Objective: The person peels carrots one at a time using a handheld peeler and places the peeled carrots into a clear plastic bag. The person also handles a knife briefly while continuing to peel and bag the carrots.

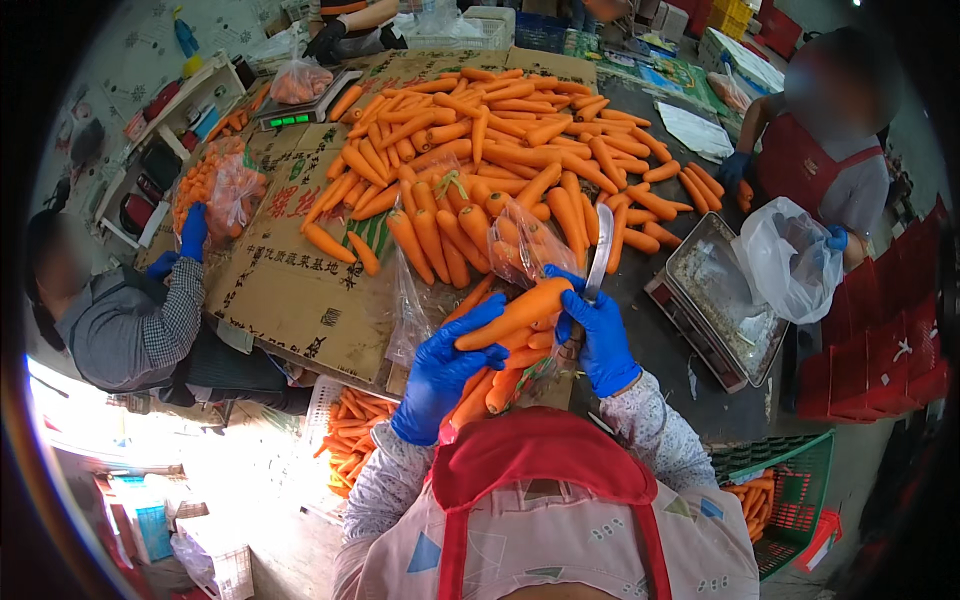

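Both my hands wear blue gloves and meet at a large carrot (514, 315) in front of my chest. My left hand (450, 375) holds its tapered end. My right hand (600, 337) steadies the thick end and also grips a knife, whose curved metal blade (601, 251) points away from me. Below the carrot lie more carrots (480, 397) in a clear plastic bag (547, 375), partly hidden by my hands. Just beyond, another clear bag (532, 240) lies against the big carrot pile (480, 150).
Flattened cardboard (292, 292) covers the table's left. A scale (720, 307) stands right, another scale (300, 116) at the far left. One co-worker (817, 157) holds a white plastic bag (787, 255); another (135, 315) handles bagged carrots (232, 187). Carrot crates (795, 510) stand below the table.
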A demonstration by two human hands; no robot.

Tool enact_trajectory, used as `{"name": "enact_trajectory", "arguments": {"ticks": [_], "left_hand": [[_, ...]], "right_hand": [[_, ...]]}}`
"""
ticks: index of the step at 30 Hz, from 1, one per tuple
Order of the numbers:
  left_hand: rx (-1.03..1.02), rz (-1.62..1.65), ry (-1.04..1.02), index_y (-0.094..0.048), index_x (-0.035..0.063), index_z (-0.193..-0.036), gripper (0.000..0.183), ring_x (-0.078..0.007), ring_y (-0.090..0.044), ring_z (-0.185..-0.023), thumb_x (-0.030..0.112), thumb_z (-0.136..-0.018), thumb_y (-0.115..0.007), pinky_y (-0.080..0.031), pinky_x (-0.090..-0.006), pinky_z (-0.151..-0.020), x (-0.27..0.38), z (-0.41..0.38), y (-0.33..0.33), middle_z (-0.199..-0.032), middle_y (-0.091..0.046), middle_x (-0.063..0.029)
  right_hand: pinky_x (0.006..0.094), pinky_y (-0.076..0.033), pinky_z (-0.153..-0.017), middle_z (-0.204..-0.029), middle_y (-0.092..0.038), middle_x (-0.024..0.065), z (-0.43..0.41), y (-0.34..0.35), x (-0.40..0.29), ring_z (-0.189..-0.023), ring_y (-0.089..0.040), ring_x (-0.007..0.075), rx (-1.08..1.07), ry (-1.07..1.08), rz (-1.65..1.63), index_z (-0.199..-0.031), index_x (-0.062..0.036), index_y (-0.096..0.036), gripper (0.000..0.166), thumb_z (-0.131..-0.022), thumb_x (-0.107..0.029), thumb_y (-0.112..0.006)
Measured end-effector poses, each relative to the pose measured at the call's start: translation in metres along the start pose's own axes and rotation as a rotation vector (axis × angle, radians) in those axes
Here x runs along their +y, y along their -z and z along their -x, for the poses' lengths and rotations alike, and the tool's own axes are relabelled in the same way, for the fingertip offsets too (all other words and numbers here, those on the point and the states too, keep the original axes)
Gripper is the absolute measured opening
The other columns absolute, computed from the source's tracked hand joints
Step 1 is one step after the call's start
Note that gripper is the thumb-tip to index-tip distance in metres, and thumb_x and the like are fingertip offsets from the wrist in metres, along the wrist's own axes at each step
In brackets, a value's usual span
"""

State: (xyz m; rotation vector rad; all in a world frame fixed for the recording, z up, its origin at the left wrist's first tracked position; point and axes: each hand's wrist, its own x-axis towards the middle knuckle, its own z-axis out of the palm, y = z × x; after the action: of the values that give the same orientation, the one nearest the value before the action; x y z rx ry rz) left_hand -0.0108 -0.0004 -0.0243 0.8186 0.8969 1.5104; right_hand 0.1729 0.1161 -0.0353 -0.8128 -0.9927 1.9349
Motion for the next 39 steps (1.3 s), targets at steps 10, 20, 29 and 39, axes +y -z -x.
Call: {"name": "enact_trajectory", "arguments": {"ticks": [10,20,29,39], "left_hand": [[0.069,-0.046,-0.105,-0.047,-0.0008,-0.13,0.044,-0.0124,-0.06,-0.08,-0.004,-0.087,-0.054,-0.05,-0.025,-0.07,0.001,-0.013,-0.022,-0.121,-0.057,-0.0126],[0.41,0.217,0.098,-0.059,0.0034,-0.095,0.027,-0.0137,-0.054,-0.058,0.03,-0.091,-0.058,-0.042,-0.0251,-0.05,-0.02,-0.041,0.025,-0.074,-0.059,-0.0058],[0.385,-0.075,0.243,-0.062,0.0007,-0.087,0.045,-0.0138,-0.052,-0.051,0.039,-0.097,-0.041,-0.038,-0.024,-0.045,-0.032,-0.026,0.054,-0.068,-0.06,-0.0087],[0.077,-1.454,0.095,-0.061,0.0063,-0.105,0.048,-0.0366,-0.063,-0.087,0.043,-0.075,-0.066,-0.05,-0.0434,-0.073,-0.09,0.023,0.085,-0.098,-0.063,-0.0207]], "right_hand": [[0.0243,-0.046,-0.047,-0.079,-0.064,0.0122,0.01,0.008,0.018,-0.053,-0.056,0.0144,-0.012,-0.25,-0.034,-0.113,0.001,-0.055,0.035,-0.093,-0.027,-0.054],[0.021,-0.047,-0.056,-0.098,-0.064,0.0079,0.025,-0.01,0.0,-0.075,-0.061,0.0107,-0.185,0.166,0.266,-0.129,-0.0007,-0.05,0.047,-0.084,-0.007,-0.063],[0.0199,-0.043,-0.051,-0.086,-0.065,0.0063,0.002,0.005,-0.025,-0.06,-0.057,0.0088,-0.008,0.122,0.266,-0.12,0.001,-0.057,0.037,-0.087,-0.013,-0.062],[0.0206,-0.044,-0.05,-0.101,-0.067,0.0093,-0.074,0.01,-0.088,-0.063,-0.058,0.0085,0.126,0.545,0.341,-0.128,-0.004,-0.052,0.041,-0.088,-0.012,-0.06]]}}
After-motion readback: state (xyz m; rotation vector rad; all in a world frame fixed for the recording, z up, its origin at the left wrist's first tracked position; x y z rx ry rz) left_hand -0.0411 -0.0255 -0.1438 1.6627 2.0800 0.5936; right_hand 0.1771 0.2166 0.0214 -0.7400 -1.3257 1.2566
